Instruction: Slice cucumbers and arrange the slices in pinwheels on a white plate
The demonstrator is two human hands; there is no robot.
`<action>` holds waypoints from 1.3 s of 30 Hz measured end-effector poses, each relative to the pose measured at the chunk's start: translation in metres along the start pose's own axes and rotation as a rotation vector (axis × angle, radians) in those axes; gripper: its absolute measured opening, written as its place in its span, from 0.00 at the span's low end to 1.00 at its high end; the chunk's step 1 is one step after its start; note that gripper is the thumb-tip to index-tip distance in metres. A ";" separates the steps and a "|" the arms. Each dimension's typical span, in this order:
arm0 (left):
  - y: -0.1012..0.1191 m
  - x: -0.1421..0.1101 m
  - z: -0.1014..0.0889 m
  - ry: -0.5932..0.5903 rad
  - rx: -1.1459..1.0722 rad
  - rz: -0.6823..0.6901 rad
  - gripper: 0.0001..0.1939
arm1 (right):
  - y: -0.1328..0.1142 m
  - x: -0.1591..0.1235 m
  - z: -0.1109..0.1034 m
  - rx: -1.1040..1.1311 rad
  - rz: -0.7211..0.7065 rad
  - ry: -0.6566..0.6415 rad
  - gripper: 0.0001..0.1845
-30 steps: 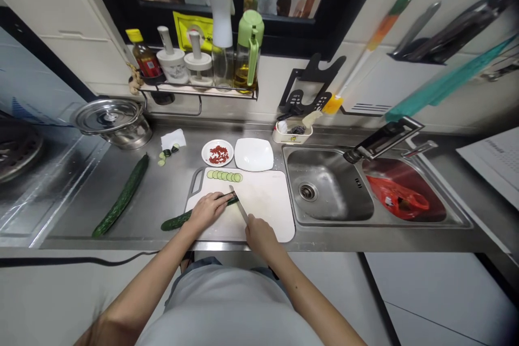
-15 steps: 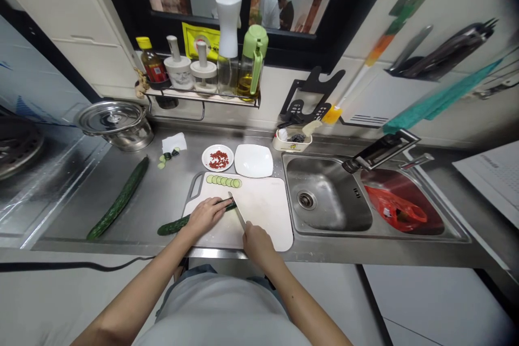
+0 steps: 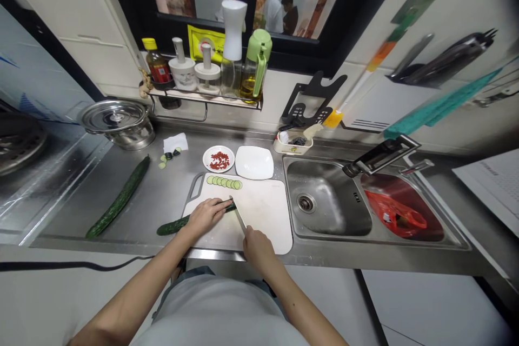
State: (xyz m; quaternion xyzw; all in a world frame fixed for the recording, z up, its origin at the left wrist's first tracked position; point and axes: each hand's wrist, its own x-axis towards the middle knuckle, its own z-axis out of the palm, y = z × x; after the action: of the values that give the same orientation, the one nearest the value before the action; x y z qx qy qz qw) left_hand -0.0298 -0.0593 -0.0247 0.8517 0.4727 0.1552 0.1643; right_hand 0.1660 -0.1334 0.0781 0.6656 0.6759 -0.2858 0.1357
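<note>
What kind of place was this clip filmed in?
Most likely a kitchen: a double sink is set into the metal counter, a lidded pot stands near the wall, and cucumber slices lie on a cutting board.

The cutting board (image 3: 263, 216) lies by the front edge of the desk (image 3: 164, 194), a cucumber (image 3: 173, 226) crossing its left side, slices (image 3: 224, 183) along its back edge. Behind it sit a dish (image 3: 206, 160) and, rightward, a plate (image 3: 254, 162). Right is the sink (image 3: 328, 205); left, a second cucumber (image 3: 118, 200).
</note>
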 end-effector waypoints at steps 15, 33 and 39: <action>0.000 -0.001 0.002 0.002 -0.012 -0.002 0.20 | -0.011 0.021 0.000 -0.015 -0.002 0.027 0.18; 0.000 0.001 0.003 -0.007 -0.031 -0.011 0.20 | 0.002 0.023 0.007 0.017 -0.029 0.021 0.18; 0.000 0.001 0.002 -0.013 -0.038 -0.014 0.20 | 0.002 0.026 0.009 0.015 -0.033 0.032 0.17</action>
State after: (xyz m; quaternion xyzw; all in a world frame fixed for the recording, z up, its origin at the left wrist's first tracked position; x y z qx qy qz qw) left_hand -0.0279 -0.0585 -0.0259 0.8460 0.4747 0.1576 0.1848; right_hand 0.1643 -0.1171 0.0558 0.6600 0.6866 -0.2824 0.1150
